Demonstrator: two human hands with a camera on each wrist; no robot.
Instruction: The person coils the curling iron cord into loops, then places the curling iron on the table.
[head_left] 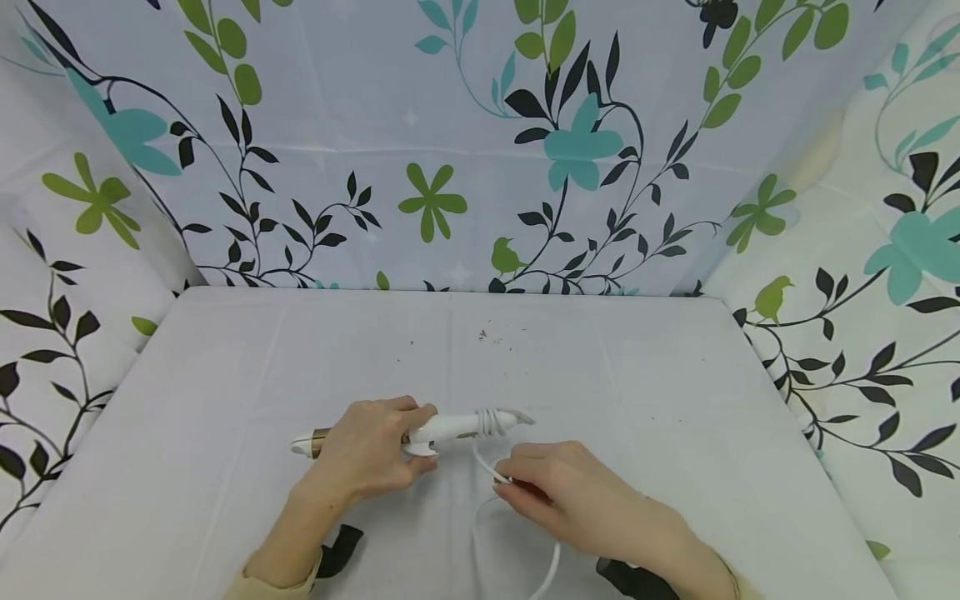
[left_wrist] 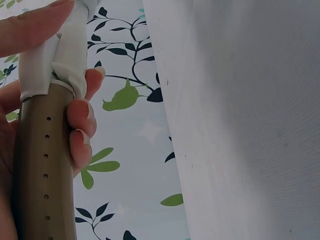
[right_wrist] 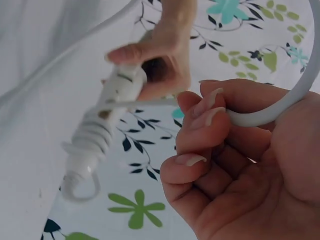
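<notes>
My left hand grips a white hair curling iron around its middle, holding it above the table and nearly level. Its bronze-coloured barrel has a row of small holes, and it points left in the head view. Several turns of white cord wrap the handle's far end. From there the cord runs to my right hand, whose thumb and fingers pinch it. The loose cord hangs on below that hand toward the near edge of the head view.
A white cloth covers the table. Small dark specks lie toward its far side. Leaf-patterned fabric hangs behind and along both sides. Black straps show near both wrists.
</notes>
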